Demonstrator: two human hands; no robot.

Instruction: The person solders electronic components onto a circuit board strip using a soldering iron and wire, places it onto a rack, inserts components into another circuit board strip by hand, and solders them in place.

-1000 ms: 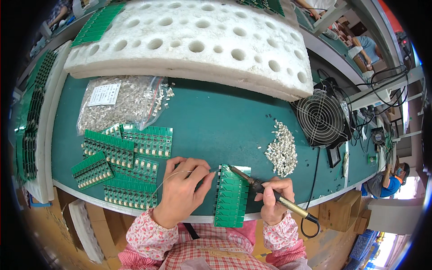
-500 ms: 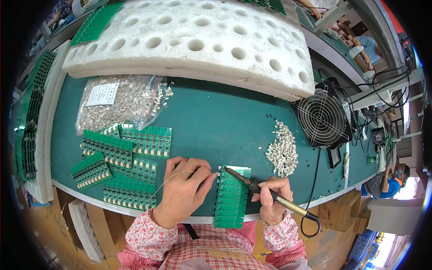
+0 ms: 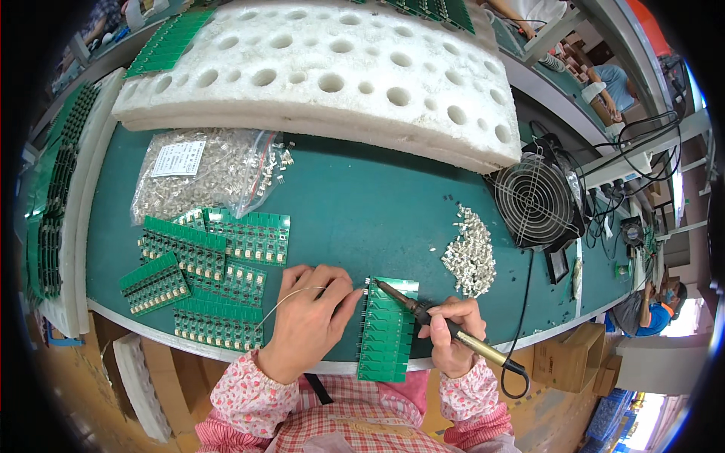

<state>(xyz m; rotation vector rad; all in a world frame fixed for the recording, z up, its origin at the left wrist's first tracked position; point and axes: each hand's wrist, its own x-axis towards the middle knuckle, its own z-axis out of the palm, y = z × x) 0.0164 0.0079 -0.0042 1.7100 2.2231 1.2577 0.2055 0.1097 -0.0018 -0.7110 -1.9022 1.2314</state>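
My right hand grips a soldering iron with a dark front and a brass-coloured handle. Its tip rests at the far left corner of a green circuit board panel, which lies at the table's front edge. Left of the panel, my left hand has its fingers closed on a thin solder wire that loops back over the hand. The wire's working end is hidden behind the fingers. Several circuit boards with white connectors lie overlapping to the left of that hand.
A clear bag of small metallic parts lies behind the boards. A loose pile of such parts sits right of centre, near a black fan. A white foam block with holes spans the back. The iron's cable crosses the right side.
The view has shifted slightly. My right hand's grip and the iron's cable have moved a little; the tip stays at the panel's far left corner, and my left hand holds its place.
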